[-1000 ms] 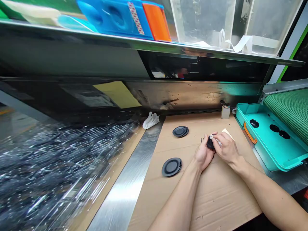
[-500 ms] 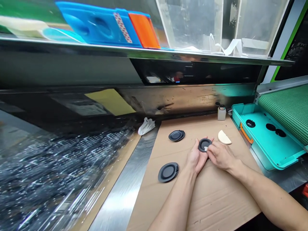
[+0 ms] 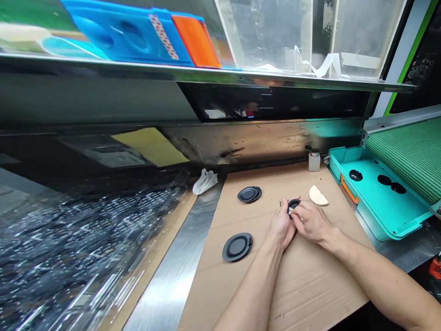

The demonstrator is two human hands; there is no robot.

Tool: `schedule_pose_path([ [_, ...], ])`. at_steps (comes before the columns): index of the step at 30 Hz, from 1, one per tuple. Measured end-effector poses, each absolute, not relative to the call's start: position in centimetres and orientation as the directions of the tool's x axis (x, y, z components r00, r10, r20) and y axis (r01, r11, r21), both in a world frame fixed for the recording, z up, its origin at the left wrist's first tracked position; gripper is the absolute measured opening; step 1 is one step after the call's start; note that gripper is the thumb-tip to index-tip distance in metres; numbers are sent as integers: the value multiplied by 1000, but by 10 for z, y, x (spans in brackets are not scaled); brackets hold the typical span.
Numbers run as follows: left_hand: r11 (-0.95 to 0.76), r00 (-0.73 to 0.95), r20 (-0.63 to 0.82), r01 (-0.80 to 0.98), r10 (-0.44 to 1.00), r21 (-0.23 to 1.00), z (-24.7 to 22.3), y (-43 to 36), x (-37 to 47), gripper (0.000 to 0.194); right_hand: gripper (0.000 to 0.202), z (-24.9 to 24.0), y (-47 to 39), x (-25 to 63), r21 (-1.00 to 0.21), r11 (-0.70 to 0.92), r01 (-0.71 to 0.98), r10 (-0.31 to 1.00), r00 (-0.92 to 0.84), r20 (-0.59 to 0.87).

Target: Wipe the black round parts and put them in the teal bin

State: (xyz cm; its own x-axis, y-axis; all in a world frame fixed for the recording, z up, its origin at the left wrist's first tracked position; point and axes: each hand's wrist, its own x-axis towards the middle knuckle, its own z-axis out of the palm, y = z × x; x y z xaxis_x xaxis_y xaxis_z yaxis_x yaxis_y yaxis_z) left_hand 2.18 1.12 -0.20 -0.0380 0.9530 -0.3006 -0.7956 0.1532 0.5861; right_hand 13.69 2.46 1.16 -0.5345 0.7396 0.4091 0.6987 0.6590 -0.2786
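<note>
A small black round part is held up over the cardboard sheet. My left hand grips it from the left with fingers closed round it. Pinched fingers of my right hand press a small white piece, perhaps cloth, against it. Left of my hands lie more black round parts, one group farther back and another nearer. A cream half-round pad lies just beyond my right hand.
A small bottle stands at the cardboard's back edge. At right, a teal bin with black discs sits beside a green conveyor belt. Crumpled white material and plastic-wrapped parts are at left. A metal shelf hangs above.
The black part has tilted in my left hand, and its face shows less. My left fingers have closed more round it. The whole view has shifted slightly.
</note>
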Motion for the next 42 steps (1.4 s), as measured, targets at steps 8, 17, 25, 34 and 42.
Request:
schedule_pose_path([
  [8, 182, 35, -285, -840, 958, 511, -3, 12, 16, 35, 12, 19, 28, 136, -264, 648, 714, 757, -563, 333],
  [17, 161, 8, -284, -838, 959, 521, -1, 10, 23, 36, 21, 17, 37, 132, -194, 606, 771, 762, -494, 418],
  [25, 158, -22, -300, -812, 954, 562, -7, 14, 9, 35, 17, 13, 22, 132, -216, 521, 826, 837, -446, 316],
  [34, 186, 25, -316, -850, 948, 492, -3, 13, 5, 42, 15, 11, 25, 135, -332, 561, 759, 819, -449, 357],
  [42, 141, -25, -333, -874, 942, 465, 5, 13, -8, 30, 29, 18, 31, 154, -477, 624, 619, 781, -505, 367],
])
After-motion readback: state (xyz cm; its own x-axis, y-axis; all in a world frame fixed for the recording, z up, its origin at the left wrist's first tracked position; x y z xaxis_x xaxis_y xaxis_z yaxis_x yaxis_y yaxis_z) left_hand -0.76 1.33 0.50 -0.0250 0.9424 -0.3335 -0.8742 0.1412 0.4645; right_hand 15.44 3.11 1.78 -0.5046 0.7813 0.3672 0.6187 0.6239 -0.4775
